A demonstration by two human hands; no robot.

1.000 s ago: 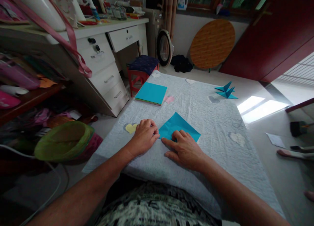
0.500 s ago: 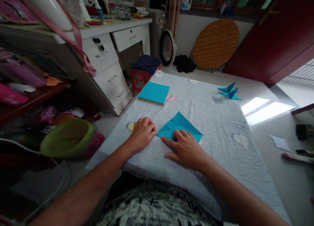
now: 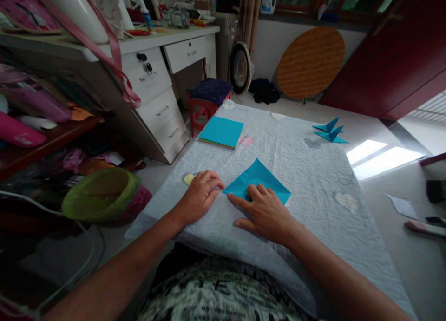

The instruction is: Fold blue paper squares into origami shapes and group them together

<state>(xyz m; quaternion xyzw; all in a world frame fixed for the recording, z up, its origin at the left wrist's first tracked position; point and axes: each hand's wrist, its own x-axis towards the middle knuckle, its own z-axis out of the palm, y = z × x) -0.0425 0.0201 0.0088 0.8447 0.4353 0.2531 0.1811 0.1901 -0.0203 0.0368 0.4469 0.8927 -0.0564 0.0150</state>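
Note:
A blue sheet of origami paper [image 3: 256,173], folded to a triangle, lies on the cloth-covered table with its point away from me. At its left corner my left hand [image 3: 201,194] is closed, thumb and fingertips pinched together on the tip. My right hand [image 3: 264,209] rests over the near part of the paper. Its index finger stretches left along the folded edge, the thumb is spread apart on the cloth, and the other fingers are bent on the paper. That hand presses without gripping, and covers much of the near edge.
A stack of square coloured paper [image 3: 222,131] lies at the far left of the table. Folded blue paper figures [image 3: 331,130] stand at the far right corner. Left of the table are a lined bin [image 3: 101,195] and a white desk [image 3: 153,86]; a red stool [image 3: 208,95] stands beyond.
My left fingers have shifted slightly at the paper's left corner. My right hand stays almost where it was on the folded edge. The whole view has moved a little.

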